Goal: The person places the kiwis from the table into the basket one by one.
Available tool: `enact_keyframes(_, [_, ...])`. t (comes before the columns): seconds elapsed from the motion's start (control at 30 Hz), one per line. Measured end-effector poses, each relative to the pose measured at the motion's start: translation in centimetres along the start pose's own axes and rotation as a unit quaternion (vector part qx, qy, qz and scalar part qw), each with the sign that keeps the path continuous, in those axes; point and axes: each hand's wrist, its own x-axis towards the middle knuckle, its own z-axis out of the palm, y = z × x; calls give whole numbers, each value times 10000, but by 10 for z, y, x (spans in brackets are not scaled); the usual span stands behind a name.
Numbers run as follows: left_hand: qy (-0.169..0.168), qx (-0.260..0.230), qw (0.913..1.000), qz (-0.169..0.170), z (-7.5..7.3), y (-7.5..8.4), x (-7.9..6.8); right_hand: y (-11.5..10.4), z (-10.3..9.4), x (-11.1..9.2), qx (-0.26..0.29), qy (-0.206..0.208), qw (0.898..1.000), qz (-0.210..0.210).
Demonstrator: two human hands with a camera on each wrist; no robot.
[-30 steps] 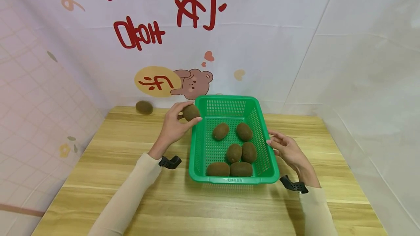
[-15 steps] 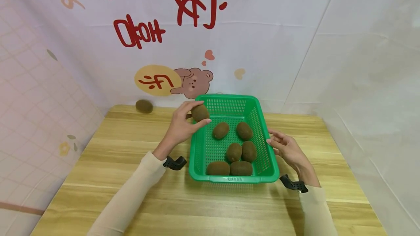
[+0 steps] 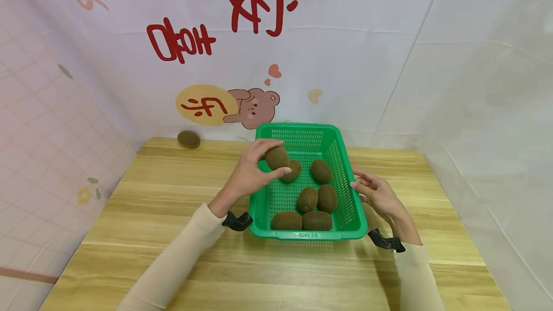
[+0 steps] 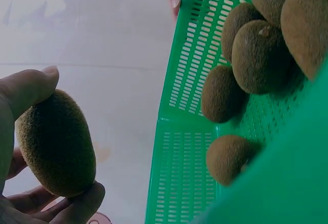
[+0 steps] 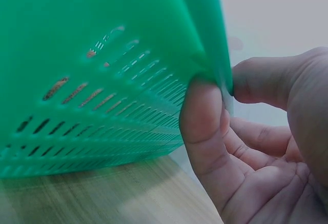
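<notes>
A brown, fuzzy kiwi (image 3: 276, 157) is pinched between the thumb and fingers of my left hand (image 3: 252, 172), above the left part of a green plastic basket (image 3: 302, 235). The left wrist view shows this kiwi (image 4: 57, 144) gripped at its two ends. Several kiwis, such as one at the right (image 3: 321, 171) and one at the near side (image 3: 287, 221), lie on the basket's floor. On the right side, my right hand (image 3: 380, 198) pinches the basket's rim. Up close in the right wrist view, thumb and fingers (image 5: 202, 116) hold that rim from both sides.
Another kiwi (image 3: 188, 139) lies at the table's back left, by the wall. The wooden table (image 3: 173, 196) ends at a white printed cloth wall (image 3: 345, 61) behind and cloth panels at both sides. Black straps (image 3: 237, 221) sit on both wrists.
My left hand has carried the kiwi rightward, from beside the basket's left rim to over its inside. My right hand stays on the rim, and the basket has hardly moved.
</notes>
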Motion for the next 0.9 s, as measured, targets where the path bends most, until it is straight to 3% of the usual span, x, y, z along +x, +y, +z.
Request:
enact_keyframes(0.37, [-469, 42, 9988, 118, 6, 12, -3, -1, 0, 0, 249, -124, 9995, -134])
enact_keyframes(0.6, [-700, 176, 9970, 272, 6, 14, -4, -1, 0, 0, 116, -28, 9999, -43])
enact_keyframes(0.9, [-853, 368, 9957, -37, 1, 14, -5, -2, 1, -1, 59, -15, 10000, -13])
